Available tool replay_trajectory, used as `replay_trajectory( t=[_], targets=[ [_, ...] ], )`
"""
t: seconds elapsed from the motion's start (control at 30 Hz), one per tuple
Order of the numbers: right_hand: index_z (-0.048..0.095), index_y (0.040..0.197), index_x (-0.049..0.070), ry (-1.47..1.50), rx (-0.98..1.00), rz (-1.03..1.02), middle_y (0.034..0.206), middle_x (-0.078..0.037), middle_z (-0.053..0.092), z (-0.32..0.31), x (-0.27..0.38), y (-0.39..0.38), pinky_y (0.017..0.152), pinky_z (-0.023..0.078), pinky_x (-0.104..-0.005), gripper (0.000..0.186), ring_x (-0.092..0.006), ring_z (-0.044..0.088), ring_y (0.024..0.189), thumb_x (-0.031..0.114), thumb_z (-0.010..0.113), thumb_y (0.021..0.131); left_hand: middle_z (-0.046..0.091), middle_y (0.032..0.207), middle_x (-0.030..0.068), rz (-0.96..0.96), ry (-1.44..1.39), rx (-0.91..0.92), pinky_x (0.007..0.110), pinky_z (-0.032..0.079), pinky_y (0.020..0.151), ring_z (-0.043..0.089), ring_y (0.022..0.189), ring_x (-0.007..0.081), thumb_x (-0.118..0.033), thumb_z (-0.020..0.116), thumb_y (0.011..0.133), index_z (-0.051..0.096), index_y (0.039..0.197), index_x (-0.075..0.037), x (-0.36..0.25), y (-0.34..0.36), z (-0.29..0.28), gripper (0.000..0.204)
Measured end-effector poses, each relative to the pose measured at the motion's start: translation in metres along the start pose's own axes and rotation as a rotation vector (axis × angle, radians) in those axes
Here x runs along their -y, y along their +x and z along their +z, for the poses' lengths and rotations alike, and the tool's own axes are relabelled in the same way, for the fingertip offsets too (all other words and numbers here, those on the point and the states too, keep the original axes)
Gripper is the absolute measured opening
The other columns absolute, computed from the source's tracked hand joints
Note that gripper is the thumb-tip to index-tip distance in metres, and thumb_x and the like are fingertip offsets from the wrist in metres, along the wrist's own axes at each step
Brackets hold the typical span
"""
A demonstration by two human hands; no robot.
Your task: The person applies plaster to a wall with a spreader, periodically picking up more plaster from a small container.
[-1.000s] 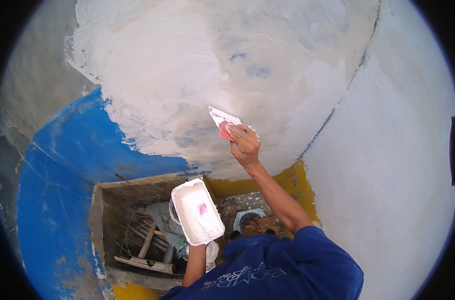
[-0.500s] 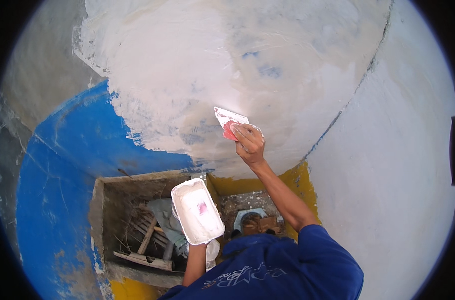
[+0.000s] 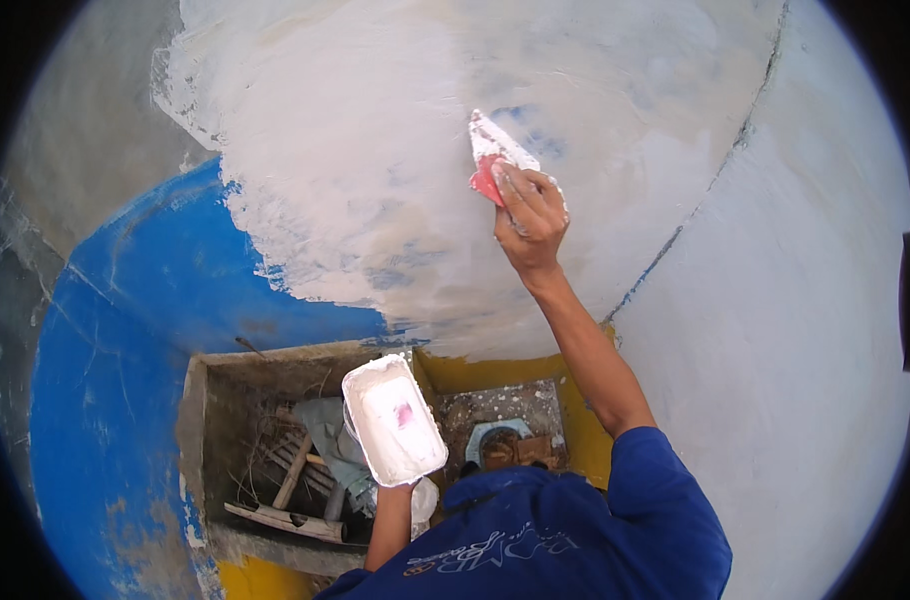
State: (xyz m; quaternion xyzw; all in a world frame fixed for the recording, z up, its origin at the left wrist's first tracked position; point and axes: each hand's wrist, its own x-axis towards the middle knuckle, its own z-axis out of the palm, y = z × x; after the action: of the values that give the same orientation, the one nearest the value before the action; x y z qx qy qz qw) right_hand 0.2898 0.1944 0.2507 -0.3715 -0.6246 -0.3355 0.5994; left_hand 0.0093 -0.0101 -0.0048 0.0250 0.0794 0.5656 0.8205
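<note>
Scraper (image 3: 503,148), red, blade coated white: one, pinched between thumb and fingers of my right hand (image 3: 532,215); above and right of the tub (image 3: 350,412), its long edge slanting from upper left to lower right. Contact with the pale-coated wall (image 3: 325,150) beyond the tub: cannot tell.
Tub, paste-lined: one, long axis steeper, same slant. My left hand (image 3: 396,494), nearer, under its lower end; fingers hidden, closure cannot be told.

Building space under renovation
Patchy white-coated wall (image 3: 395,180) at twelve o'clock; debris-filled concrete basin (image 3: 192,430) at seven.
</note>
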Motion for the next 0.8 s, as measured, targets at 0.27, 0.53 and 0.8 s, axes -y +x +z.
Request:
replay_trajectory(
  t=[0.27,0.53,0.8],
  targets=[
    [0.076,0.108,0.008,-0.050,-0.266,-0.011,0.108,-0.006,0.076,-0.027,-0.039,0.053,0.077,0.055,-0.0375,0.045,-0.0267,0.067,0.092,-0.008,0.071,0.066,0.052,0.140,0.0243,-0.039,-0.093,0.085,0.068,0.051,0.091,0.058,0.118,0.0467,-0.063,0.053,0.094,0.041,0.151,-0.017,0.002,0.001,0.002,0.074],
    [0.075,0.110,0.013,0.019,0.085,-0.079,0.106,-0.001,0.075,0.007,0.017,0.019,0.076,0.055,-0.0376,0.046,-0.0238,0.068,0.093,0.000,0.071,0.066,0.053,0.138,0.0267,-0.043,-0.080,0.042,0.067,0.054,0.088,0.060,0.116,0.0462,-0.063,0.053,0.094,0.043,0.150,-0.017,0.006,0.002,0.014,0.073],
    [0.076,0.106,0.002,-0.025,-0.240,0.011,0.103,-0.009,0.076,-0.051,-0.046,0.013,0.079,0.054,-0.0381,0.045,-0.0265,0.067,0.093,-0.017,0.069,0.066,0.053,0.139,0.0249,-0.035,-0.076,-0.004,0.069,0.051,0.089,0.060,0.115,0.0466,-0.064,0.051,0.095,0.043,0.150,-0.016,-0.002,-0.001,-0.006,0.074]
  ],
)
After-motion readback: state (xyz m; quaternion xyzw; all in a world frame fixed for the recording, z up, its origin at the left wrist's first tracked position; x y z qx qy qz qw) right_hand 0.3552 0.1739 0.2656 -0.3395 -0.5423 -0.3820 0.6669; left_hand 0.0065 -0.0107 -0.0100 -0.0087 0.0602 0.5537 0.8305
